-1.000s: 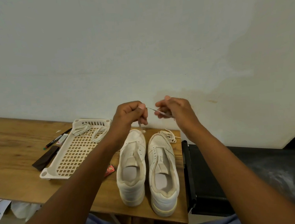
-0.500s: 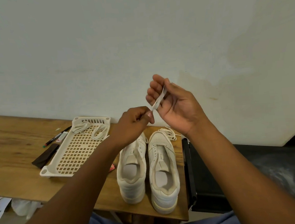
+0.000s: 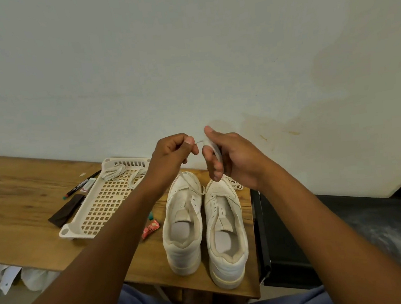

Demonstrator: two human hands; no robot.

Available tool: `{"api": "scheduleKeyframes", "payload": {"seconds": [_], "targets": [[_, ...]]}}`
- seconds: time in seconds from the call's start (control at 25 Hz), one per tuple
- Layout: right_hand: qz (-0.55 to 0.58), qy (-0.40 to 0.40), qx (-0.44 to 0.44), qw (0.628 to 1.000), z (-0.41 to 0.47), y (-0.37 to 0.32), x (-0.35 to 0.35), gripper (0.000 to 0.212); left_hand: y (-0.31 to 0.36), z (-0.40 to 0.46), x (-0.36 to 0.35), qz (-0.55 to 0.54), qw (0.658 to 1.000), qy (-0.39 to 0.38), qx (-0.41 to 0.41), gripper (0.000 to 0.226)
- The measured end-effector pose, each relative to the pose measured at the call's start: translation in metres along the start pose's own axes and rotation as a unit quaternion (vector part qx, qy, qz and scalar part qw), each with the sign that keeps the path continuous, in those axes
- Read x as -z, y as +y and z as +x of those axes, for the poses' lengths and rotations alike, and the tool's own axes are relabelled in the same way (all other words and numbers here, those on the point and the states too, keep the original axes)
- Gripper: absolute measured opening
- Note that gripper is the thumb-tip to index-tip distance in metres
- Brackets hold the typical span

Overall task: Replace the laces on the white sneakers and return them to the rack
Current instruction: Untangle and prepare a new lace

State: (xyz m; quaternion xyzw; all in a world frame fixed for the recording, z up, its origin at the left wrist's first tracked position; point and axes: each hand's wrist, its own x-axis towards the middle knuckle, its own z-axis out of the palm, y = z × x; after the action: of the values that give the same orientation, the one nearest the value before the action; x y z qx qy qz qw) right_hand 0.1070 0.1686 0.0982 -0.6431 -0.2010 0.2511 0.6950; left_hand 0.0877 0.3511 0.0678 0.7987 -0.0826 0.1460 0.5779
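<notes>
My right hand (image 3: 234, 158) has dropped from its raised, open-palmed pose of half a second ago and now curls round a gathered white lace (image 3: 215, 150), while my left hand (image 3: 173, 156) pinches the lace's free end between thumb and forefinger, just beside it at nine o'clock. I judge I am winding or straightening the lace before threading. The two white sneakers (image 3: 201, 224) sit unlaced at six o'clock below my hands, heels toward me; another lace (image 3: 233, 184) lies coiled at the right shoe's toe. The lattice tray (image 3: 98, 209) at eight o'clock holds more laces. No rack shows.
</notes>
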Motion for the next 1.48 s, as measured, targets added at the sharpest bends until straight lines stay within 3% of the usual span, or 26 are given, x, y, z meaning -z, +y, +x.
{"api": "scheduleKeyframes", "payload": {"seconds": [0.08,0.16,0.24,0.32,0.44,0.52,0.56,0.64,0.72,0.84,0.96,1.2,1.32,1.48], "targets": [[0.205,-0.055,0.020,0.977,-0.001,-0.008,0.003,0.056,-0.004,0.000,-0.005,0.043,0.999,-0.024,0.006,0.032],[0.364,-0.043,0.072,0.928,0.000,-0.010,0.009,0.051,-0.004,-0.004,-0.013,0.119,0.990,-0.081,-0.006,0.033],[0.404,0.012,0.109,0.908,0.005,-0.004,0.016,0.052,-0.001,-0.009,-0.019,0.158,0.979,-0.126,-0.022,0.033],[0.320,0.085,0.103,0.938,0.010,0.008,0.022,0.057,0.006,-0.010,-0.020,0.138,0.980,-0.137,-0.040,0.033],[0.020,0.169,0.033,0.985,0.011,0.021,0.018,0.070,0.012,-0.008,-0.012,0.072,0.993,-0.078,-0.056,0.033],[-0.136,0.125,-0.040,0.982,0.008,0.018,0.009,0.085,0.011,-0.006,-0.005,0.055,0.997,-0.010,-0.048,0.034],[-0.154,0.081,-0.072,0.982,0.006,0.016,0.005,0.090,0.008,-0.005,-0.002,0.064,0.997,0.018,-0.038,0.034],[-0.079,0.012,-0.108,0.991,0.002,0.013,0.001,0.087,0.002,-0.003,0.002,0.109,0.993,0.038,-0.015,0.034],[0.082,-0.017,-0.086,0.993,0.000,0.007,0.005,0.078,-0.002,-0.004,0.000,0.151,0.988,0.017,0.007,0.034],[0.317,0.009,0.024,0.948,0.000,-0.002,0.011,0.065,-0.004,-0.005,-0.008,0.183,0.982,-0.029,0.032,0.033],[0.384,0.059,0.099,0.916,0.003,0.000,0.016,0.062,0.000,-0.009,-0.018,0.199,0.975,-0.095,0.012,0.029],[0.182,0.125,0.044,0.974,0.015,0.026,0.015,0.069,0.015,-0.014,-0.022,0.210,0.968,-0.131,-0.045,0.020],[0.019,0.147,-0.032,0.988,0.019,0.032,0.004,0.074,0.016,-0.012,-0.016,0.228,0.970,-0.069,-0.053,0.014],[-0.149,0.092,-0.066,0.982,0.016,0.031,-0.006,0.091,0.010,-0.009,-0.003,0.239,0.969,0.008,-0.058,0.011]]}}
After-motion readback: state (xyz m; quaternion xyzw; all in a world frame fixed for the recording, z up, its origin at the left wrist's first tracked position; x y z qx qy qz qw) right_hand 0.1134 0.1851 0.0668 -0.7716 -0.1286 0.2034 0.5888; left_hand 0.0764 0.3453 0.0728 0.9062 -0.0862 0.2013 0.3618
